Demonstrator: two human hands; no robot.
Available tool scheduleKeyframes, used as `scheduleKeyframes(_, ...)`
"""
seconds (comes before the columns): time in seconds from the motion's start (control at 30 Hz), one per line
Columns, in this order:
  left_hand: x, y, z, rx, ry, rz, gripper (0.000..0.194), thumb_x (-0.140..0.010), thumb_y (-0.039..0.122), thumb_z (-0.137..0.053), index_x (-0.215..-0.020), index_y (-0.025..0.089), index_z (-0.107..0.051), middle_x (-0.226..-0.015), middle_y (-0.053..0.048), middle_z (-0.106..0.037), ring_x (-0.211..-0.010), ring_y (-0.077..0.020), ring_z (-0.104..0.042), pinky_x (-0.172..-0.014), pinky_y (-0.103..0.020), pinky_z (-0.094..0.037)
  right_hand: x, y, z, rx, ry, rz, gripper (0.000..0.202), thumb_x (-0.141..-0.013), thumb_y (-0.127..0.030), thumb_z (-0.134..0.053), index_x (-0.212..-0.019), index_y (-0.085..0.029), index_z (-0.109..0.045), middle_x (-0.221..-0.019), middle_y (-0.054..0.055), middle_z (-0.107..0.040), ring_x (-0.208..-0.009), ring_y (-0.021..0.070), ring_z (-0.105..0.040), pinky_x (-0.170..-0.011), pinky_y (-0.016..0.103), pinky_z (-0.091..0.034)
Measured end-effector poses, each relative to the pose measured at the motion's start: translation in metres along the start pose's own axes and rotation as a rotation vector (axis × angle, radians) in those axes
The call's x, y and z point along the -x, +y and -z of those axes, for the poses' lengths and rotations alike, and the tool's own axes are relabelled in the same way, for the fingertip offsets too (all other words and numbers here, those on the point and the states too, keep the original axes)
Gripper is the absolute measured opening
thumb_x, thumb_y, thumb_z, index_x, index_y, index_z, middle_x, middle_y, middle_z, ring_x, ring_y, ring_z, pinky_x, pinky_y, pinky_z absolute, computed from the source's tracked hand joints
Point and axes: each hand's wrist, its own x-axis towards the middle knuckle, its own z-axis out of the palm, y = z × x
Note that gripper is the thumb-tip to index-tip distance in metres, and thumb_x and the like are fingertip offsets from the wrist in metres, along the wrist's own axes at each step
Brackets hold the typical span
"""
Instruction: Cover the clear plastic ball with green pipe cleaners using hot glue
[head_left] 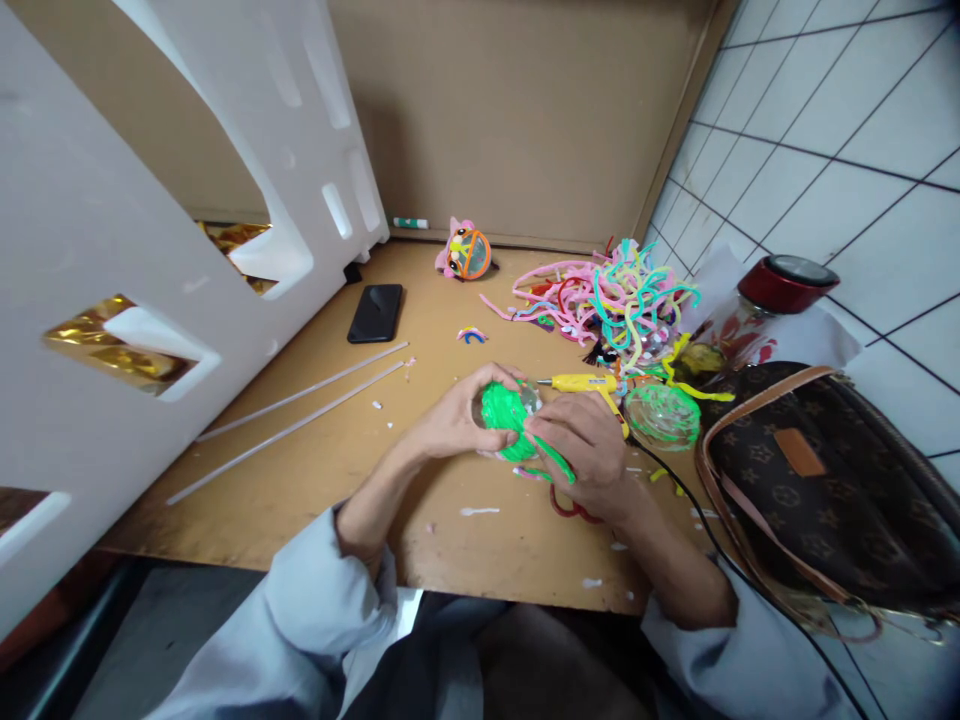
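- Left hand (459, 412): curled round the green ball (502, 412), over the table (435, 530); squeezing could dent it.
- Right hand (590, 445): fingers pinched on 1 green strip (556, 459); slackening could drop it.
- Glue gun (581, 383): a snagged cord (695, 526) could drag it.

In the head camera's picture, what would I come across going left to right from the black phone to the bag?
Black phone → left hand → held green piece → right hand → clear, green-streaked piece → brown patterned bag.
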Motion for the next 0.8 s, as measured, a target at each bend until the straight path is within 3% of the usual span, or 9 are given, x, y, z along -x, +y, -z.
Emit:
scheduleKeyframes(0.2,0.0,-0.002,0.002,0.013,0.012,0.037,0.05,-0.065,0.025,-0.081,-0.106,0.019,-0.053,-0.13,-0.011,-0.058,-0.119,-0.0268,-0.057,-0.096,-0.038,-0.046,-0.003,-0.006,0.001,-0.03,0.027,0.005,0.011,-0.086,-0.011,-0.06,-0.092,-0.02,-0.062,-0.081,0.004,-0.069,-0.076,0.0176,-0.063,-0.07,0.035,-0.045)
scheduleKeyframes(0.8,0.001,-0.003,0.003,0.057,0.01,0.048,0.051,-0.065,0.028,-0.082,-0.107,0.02,-0.055,-0.131,-0.011,-0.057,-0.121,-0.0261,-0.056,-0.098,-0.038,-0.046,-0.009,-0.018,0.012,0.015,0.083,0.022,0.012,-0.086,-0.016,-0.068,-0.08,-0.022,-0.06,-0.067,0.0,-0.062,-0.066,0.0157,-0.055,-0.064,0.033,-0.043)
